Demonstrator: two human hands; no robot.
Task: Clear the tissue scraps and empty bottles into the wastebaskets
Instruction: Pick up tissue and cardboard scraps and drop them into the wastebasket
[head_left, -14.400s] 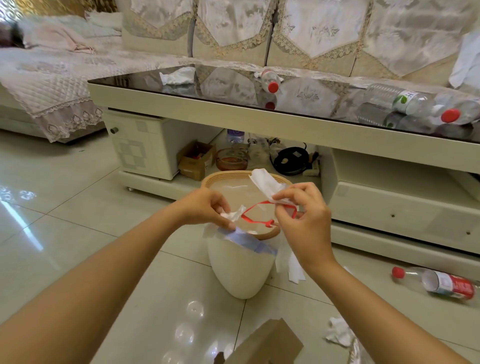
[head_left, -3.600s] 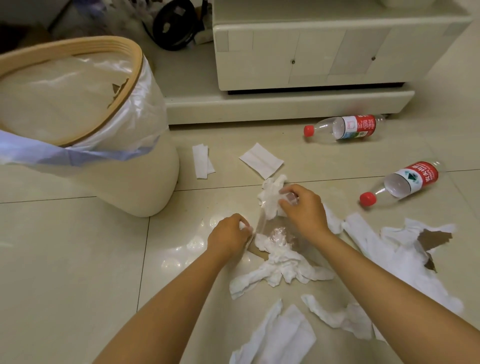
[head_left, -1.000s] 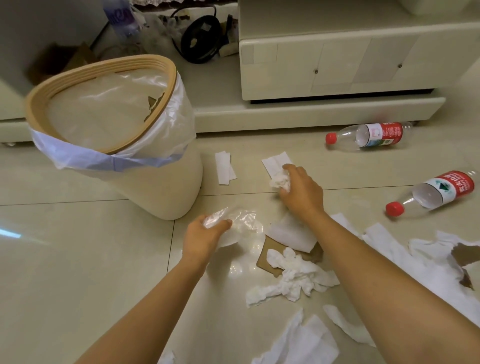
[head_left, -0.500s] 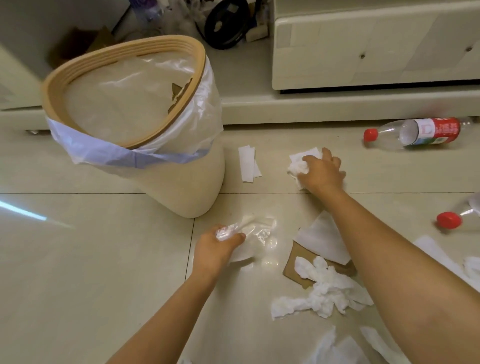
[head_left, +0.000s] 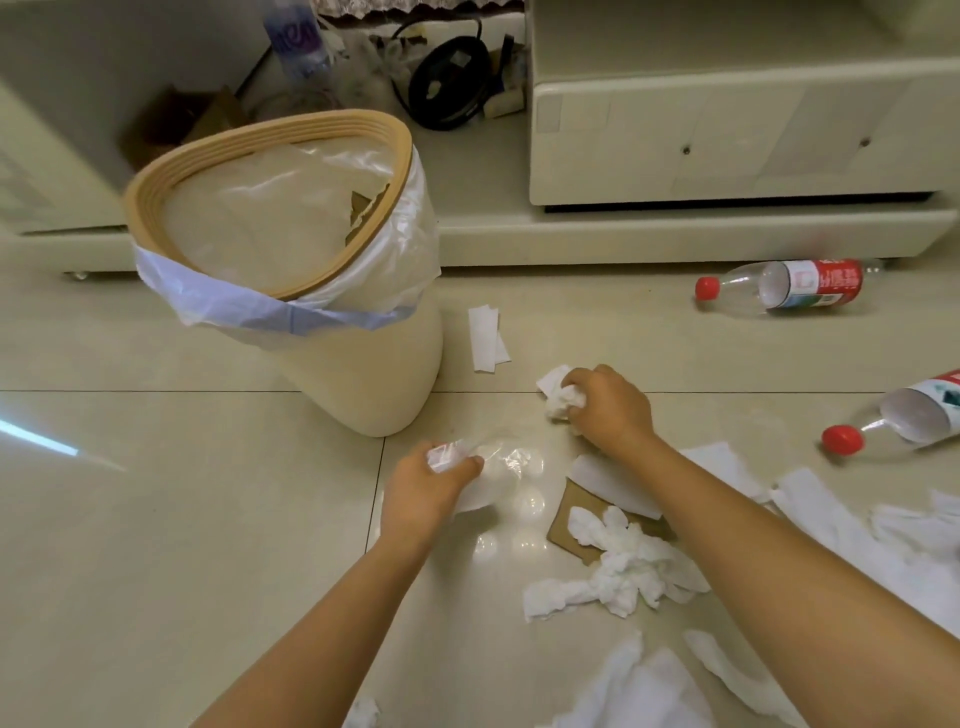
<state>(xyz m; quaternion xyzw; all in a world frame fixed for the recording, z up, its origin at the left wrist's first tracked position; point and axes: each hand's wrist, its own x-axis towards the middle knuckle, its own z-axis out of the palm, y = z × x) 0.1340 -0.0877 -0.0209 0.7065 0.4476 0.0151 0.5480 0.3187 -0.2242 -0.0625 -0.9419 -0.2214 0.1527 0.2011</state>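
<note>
The right hand (head_left: 610, 410) grips a crumpled tissue (head_left: 561, 397) low over the floor, just right of the bin (head_left: 363, 374). The left hand (head_left: 423, 488) pinches a clear wrapper (head_left: 496, 470). Best to lift both over the rim, then let go inside the liner.

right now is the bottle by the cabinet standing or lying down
Lying down. The bottle rests on its side on the floor tiles, red cap pointing left, just in front of the cabinet base.
</note>
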